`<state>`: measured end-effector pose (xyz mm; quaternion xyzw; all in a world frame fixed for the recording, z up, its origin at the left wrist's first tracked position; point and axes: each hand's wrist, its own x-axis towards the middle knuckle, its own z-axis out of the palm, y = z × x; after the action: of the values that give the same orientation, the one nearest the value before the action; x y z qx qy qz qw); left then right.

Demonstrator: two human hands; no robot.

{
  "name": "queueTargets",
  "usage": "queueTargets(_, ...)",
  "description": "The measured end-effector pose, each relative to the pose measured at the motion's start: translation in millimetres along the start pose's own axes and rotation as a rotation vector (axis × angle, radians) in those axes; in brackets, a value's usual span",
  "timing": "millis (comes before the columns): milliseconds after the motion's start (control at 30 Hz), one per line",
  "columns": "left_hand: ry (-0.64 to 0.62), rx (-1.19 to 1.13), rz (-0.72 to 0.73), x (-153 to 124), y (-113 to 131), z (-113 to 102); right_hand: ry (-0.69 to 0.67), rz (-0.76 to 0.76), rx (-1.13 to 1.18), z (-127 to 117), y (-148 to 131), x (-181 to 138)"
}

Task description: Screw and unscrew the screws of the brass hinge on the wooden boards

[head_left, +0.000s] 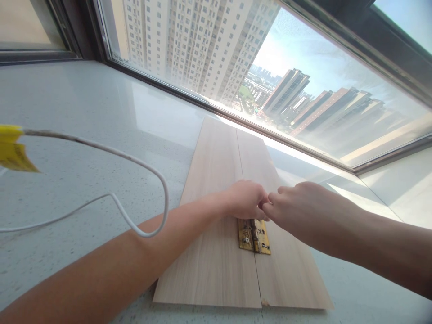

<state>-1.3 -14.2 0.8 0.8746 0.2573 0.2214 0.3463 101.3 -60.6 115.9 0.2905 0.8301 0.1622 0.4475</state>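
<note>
Two pale wood-grain boards lie side by side with a thin seam between them, the wider left board (209, 270) and the narrower right board (293, 274). Across the seam sits a worn brass-coloured hinge (254, 236), with screws showing in its leaves; its far end is hidden by my hands. My left hand (248, 200) is closed just above the hinge, fingers bent. My right hand (290, 204) is closed too, its fingertips meeting those of my left. What lies between the fingers, if anything, is hidden.
A white cable (135, 159) with a yellow tag (13, 148) loops in at the left, passing in front of my left forearm. The boards rest on a speckled white sill (84, 180). Behind them runs a dark window frame (216, 108), with tall buildings outside.
</note>
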Motion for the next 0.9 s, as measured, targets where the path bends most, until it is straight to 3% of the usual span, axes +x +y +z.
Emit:
queueTargets(100,-0.002,0.019,0.014,0.6,-0.1,1.1,-0.021,-0.022,0.04,3.1,3.3,0.7)
queueTargets(300,-0.037,0.0,0.029,-0.8,2.4,-2.2,-0.136,0.224,0.294,-4.9,-0.6,10.8)
queueTargets(433,-0.047,-0.061,-0.01,-1.9,4.4,-4.7,-0.147,0.292,0.359,-8.6,-4.4,13.5)
queueTargets(533,-0.027,-0.038,-0.018,-1.5,4.5,-4.3,-0.113,0.25,0.283,-4.8,-3.9,8.6)
queueTargets(700,-0.01,-0.017,0.005,-1.0,3.0,-2.6,0.073,0.022,0.035,5.4,-2.7,-4.0)
queueTargets(800,-0.014,-0.012,0.026,-0.9,2.3,-1.4,0.036,-0.013,0.055,6.7,-2.0,-3.6)
queueTargets(900,-0.002,0.019,0.054,-0.8,1.8,-0.2,-0.049,0.082,0.143,3.5,-1.0,2.4)
